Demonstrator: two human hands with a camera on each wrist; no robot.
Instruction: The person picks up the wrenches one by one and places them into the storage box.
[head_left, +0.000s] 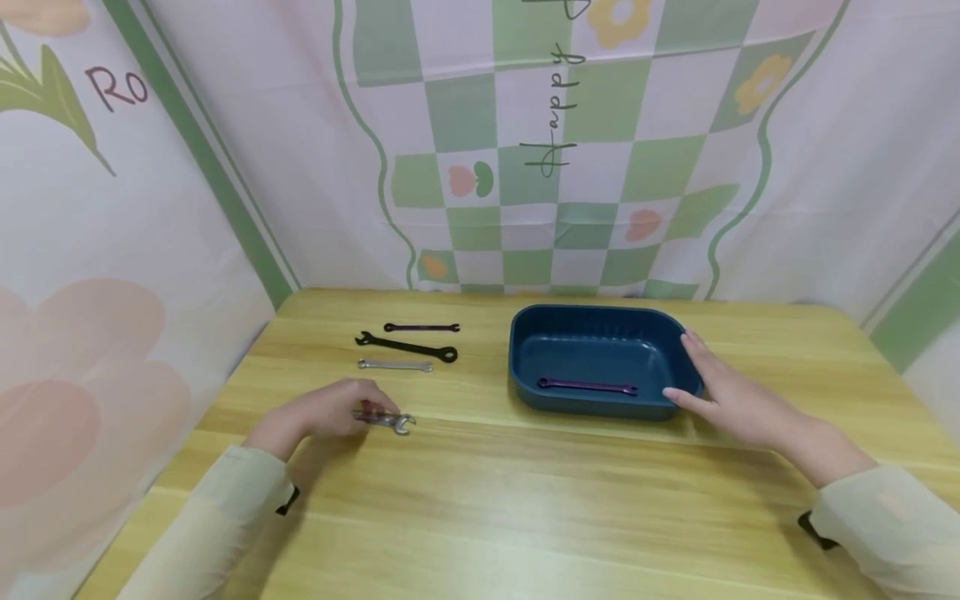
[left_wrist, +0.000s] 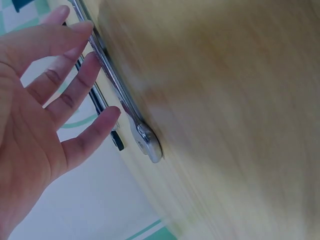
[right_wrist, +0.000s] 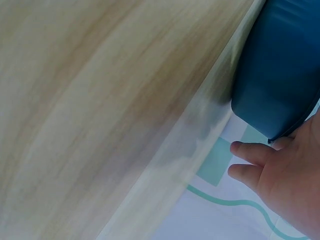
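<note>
One shiny silver metal wrench (head_left: 392,422) is at the left hand (head_left: 339,408), whose thumb and fingertips seem to pinch it; whether it is clear of the yellowish wood-grain bench (head_left: 480,500) I cannot tell. Beyond it lie a slim silver wrench (head_left: 395,365), a large black wrench (head_left: 408,345) and a small dark purple wrench (head_left: 422,327). To their right stands a dark blue rounded rectangular tub (head_left: 585,407), a slender purple metal wrench (head_left: 587,386) inside it. The right hand (head_left: 735,404), thumb and fingers spread wide, touches the tub's right end. So far, one wrench is in; four remain outside.
</note>
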